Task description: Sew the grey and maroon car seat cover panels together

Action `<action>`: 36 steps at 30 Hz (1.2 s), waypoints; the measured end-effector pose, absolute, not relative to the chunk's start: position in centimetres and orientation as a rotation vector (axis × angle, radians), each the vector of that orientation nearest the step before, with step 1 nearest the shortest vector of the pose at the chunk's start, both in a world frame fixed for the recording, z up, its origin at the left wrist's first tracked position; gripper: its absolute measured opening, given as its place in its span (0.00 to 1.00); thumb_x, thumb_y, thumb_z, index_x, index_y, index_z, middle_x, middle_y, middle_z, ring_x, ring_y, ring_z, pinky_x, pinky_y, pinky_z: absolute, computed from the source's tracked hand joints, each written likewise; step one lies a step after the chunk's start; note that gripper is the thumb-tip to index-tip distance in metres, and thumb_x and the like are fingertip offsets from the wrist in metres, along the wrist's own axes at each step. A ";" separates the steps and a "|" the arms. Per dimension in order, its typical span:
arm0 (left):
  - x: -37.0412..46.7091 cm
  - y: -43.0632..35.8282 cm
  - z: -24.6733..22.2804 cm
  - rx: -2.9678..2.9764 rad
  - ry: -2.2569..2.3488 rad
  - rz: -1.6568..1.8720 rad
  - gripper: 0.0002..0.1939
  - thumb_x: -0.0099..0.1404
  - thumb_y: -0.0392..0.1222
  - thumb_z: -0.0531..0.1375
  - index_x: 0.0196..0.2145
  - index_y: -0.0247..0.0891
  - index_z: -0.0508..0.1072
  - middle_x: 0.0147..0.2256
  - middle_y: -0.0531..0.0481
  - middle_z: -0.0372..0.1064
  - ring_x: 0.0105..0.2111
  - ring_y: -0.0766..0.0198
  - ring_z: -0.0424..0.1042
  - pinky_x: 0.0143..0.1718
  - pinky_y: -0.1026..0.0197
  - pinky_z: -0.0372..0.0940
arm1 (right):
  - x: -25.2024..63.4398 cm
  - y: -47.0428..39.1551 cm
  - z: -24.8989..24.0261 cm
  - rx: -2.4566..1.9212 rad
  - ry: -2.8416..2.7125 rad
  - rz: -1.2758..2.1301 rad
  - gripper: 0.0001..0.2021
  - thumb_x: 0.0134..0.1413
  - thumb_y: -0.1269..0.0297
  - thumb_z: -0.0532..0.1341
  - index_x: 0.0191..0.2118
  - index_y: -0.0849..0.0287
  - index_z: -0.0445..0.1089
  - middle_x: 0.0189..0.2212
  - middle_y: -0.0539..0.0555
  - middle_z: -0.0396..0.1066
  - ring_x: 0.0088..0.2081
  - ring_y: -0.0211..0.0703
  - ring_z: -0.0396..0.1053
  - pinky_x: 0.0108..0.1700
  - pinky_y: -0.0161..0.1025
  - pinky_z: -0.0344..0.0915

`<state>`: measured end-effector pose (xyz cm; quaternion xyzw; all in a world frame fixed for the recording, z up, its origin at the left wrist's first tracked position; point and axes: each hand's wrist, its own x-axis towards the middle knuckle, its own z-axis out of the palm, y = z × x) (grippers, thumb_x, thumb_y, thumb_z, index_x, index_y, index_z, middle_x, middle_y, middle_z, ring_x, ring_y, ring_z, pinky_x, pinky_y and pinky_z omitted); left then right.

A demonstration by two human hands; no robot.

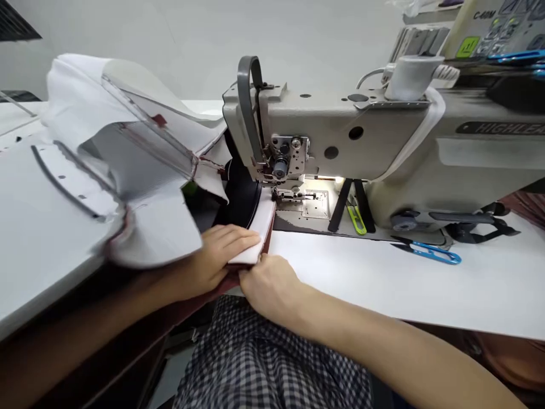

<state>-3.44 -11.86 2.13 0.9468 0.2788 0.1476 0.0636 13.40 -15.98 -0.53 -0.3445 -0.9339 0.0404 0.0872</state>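
A sewing machine [323, 125] stands before me, its needle area over the edge of a sewn cover [157, 227]. The cover has a white backing, dark red and black parts, and spreads left across the table. My left hand [225, 253] lies with fingers stretched over the white-backed strip near the presser foot. Close beside it, my right hand [272, 284] is closed on the strip's near edge, where dark red material shows. The right fingertips are partly hidden by the fold.
Yellow-green thread snips [356, 216] lie on the machine bed between two black strips. Blue-handled snips [430, 251] rest on the white table [383, 284] to the right. A white cup-shaped holder [413, 76] sits on the machine arm. A checked cloth covers my lap.
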 end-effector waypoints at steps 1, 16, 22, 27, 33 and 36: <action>-3.6 -12.1 1.5 2.855 0.854 0.487 0.19 0.69 0.36 0.51 0.55 0.35 0.68 0.52 0.43 0.70 0.52 0.57 0.69 0.50 0.56 0.65 | 13.5 -16.5 -0.8 -1.038 -2.778 0.055 0.07 0.55 0.77 0.57 0.34 0.69 0.74 0.28 0.67 0.76 0.29 0.51 0.75 0.22 0.38 0.67; -3.9 -10.6 -1.8 2.867 0.931 0.593 0.19 0.69 0.35 0.47 0.53 0.37 0.70 0.53 0.46 0.71 0.54 0.57 0.66 0.51 0.53 0.61 | 14.5 -15.9 -3.7 -0.931 -2.551 -0.395 0.07 0.54 0.77 0.54 0.36 0.72 0.68 0.38 0.83 0.73 0.42 0.69 0.76 0.17 0.42 0.68; -3.7 -8.6 -2.0 2.914 0.936 0.569 0.20 0.69 0.35 0.46 0.53 0.37 0.70 0.53 0.45 0.72 0.54 0.55 0.67 0.50 0.52 0.60 | 15.3 -14.0 -4.3 -0.913 -2.560 -0.357 0.11 0.57 0.79 0.52 0.40 0.74 0.70 0.42 0.82 0.73 0.46 0.67 0.74 0.20 0.43 0.71; -3.2 -6.8 -2.2 2.924 0.919 0.596 0.19 0.67 0.34 0.49 0.53 0.36 0.70 0.53 0.44 0.71 0.55 0.55 0.67 0.52 0.51 0.60 | 16.2 -12.2 -4.5 -0.886 -2.529 -0.353 0.11 0.57 0.79 0.51 0.40 0.75 0.69 0.43 0.82 0.72 0.46 0.65 0.74 0.24 0.43 0.71; -3.3 -5.9 -2.6 2.962 0.808 0.710 0.21 0.66 0.32 0.50 0.55 0.42 0.68 0.51 0.49 0.73 0.57 0.56 0.65 0.60 0.49 0.55 | 17.5 -11.5 -4.4 -0.879 -2.585 -0.223 0.14 0.61 0.77 0.50 0.46 0.77 0.69 0.49 0.79 0.70 0.55 0.65 0.67 0.38 0.48 0.69; -3.5 -5.9 -2.8 2.975 0.734 0.699 0.19 0.67 0.29 0.50 0.51 0.44 0.70 0.46 0.55 0.77 0.53 0.64 0.70 0.59 0.54 0.55 | 18.0 -11.6 -3.8 -0.886 -2.578 -0.115 0.10 0.59 0.78 0.52 0.38 0.70 0.71 0.38 0.68 0.73 0.44 0.56 0.69 0.37 0.46 0.67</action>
